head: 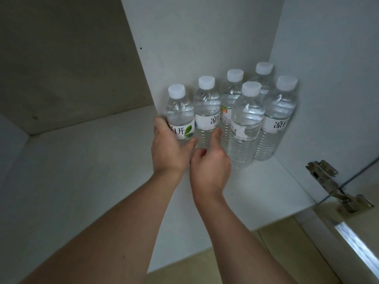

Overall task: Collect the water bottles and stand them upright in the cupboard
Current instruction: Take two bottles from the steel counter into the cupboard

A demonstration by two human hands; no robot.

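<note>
Six clear white-capped water bottles [207, 111] stand upright; left hand [170, 146] grips one, right hand [211, 162] relaxed

I am looking at six clear water bottles [207, 111], each wearing a white cap [176, 91]. Their labels are showing white with black characters; the label [185, 131] under my left hand [168, 148] is carrying a green leaf, and one further back [225, 114] is showing an orange-red patch. The cupboard shelf [266, 187] is looking white, the hinge [336, 187] silvery.
</note>
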